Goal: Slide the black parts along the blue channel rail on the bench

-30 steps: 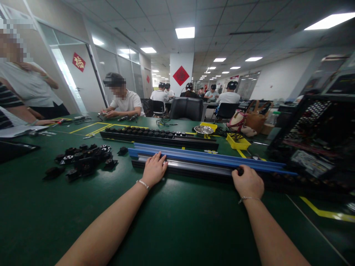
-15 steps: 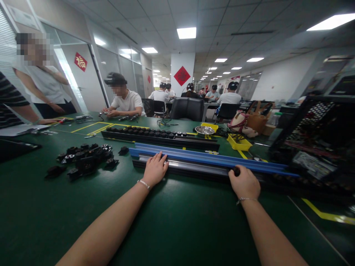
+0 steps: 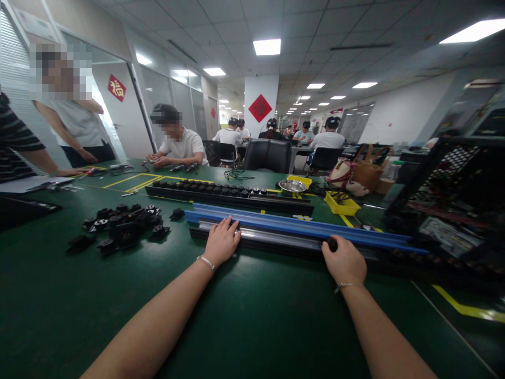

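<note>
A long black rail (image 3: 284,238) with a shiny inner channel lies across the table in front of me, close behind it a blue rail (image 3: 300,225). My left hand (image 3: 224,239) rests on the black rail toward its left end, fingers stretched out over it. Farther right, my right hand (image 3: 347,260) is closed around a small black part (image 3: 331,243) with a rounded top, at the rail's channel. Its lower side is hidden by my fingers and the rail. A pile of black socket-like modules (image 3: 122,229) lies left of the rails.
Another black rail (image 3: 221,197) filled with modules lies farther back. Beyond it are a metal bowl (image 3: 292,185) and a yellow tray (image 3: 341,204). A dark perforated case (image 3: 445,184) stands at the right. A co-worker (image 3: 177,139) sits across the green table (image 3: 268,316); others stand at left.
My right hand has slid slightly left along the rail with the small black part. My left hand keeps its place on the rail.
</note>
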Demonstrator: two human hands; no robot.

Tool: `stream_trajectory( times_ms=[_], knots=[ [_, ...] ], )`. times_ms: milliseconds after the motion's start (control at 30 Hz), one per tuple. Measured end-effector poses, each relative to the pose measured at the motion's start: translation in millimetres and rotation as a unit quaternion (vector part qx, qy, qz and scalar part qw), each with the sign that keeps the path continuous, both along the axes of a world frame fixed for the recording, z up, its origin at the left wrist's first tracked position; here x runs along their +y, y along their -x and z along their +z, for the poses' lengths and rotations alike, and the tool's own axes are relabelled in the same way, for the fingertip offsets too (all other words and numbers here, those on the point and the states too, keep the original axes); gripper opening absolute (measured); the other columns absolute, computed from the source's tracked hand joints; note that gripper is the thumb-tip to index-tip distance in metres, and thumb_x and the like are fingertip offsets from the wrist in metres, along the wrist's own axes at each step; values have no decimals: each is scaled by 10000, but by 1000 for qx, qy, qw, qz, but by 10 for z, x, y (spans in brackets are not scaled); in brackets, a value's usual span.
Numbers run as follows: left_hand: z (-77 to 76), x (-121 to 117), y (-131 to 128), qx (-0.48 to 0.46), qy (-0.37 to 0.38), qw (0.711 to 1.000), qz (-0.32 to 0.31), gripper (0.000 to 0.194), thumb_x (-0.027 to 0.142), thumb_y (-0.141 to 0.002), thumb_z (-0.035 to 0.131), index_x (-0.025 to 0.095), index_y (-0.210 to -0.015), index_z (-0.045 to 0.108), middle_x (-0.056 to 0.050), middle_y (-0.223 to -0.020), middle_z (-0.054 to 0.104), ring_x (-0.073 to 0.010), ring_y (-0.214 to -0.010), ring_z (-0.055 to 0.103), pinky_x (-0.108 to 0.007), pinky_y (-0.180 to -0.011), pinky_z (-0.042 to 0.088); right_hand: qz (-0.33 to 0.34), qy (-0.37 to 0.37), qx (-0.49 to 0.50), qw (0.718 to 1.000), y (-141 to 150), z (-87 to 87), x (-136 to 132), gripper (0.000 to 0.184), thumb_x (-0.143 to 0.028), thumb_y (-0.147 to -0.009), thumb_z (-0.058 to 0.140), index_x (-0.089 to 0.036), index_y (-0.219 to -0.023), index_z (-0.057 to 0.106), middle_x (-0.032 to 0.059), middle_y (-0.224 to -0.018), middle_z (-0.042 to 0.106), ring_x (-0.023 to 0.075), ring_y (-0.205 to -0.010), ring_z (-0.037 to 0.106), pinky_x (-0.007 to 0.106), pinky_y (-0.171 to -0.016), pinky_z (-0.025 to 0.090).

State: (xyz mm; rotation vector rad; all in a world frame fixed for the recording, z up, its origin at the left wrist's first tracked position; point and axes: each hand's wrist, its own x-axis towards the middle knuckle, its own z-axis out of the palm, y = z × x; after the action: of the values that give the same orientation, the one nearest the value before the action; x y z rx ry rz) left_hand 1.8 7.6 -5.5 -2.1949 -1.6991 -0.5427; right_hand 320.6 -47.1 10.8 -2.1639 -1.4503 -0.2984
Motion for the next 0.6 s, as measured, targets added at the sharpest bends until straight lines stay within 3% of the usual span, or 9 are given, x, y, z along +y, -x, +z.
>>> stream_trajectory(
  times_ms=[400, 600],
  knots=[
    [-5, -11, -15, -3, -14, 1000, 1, 452, 378, -914, 307, 207, -1276, 515, -96, -1394, 444, -241, -1266, 416, -431, -1024, 338, 37, -26, -3, 999, 57, -57, 36, 394, -404, -823, 437, -155, -1088, 588, 105, -1052, 644, 236, -935, 593, 341, -783, 437],
    [-12, -9, -78, -12, -11, 999, -45, 433, 297, -919, 286, 216, -1283, 507, -41, -1386, 461, -203, -1295, 378, -410, -1058, 309, 48, -20, -1, 999, 98, -45, 40, 387, -414, -827, 440, -155, -1068, 595, 101, -1051, 645, 238, -945, 595, 340, -793, 439]
  ],
)
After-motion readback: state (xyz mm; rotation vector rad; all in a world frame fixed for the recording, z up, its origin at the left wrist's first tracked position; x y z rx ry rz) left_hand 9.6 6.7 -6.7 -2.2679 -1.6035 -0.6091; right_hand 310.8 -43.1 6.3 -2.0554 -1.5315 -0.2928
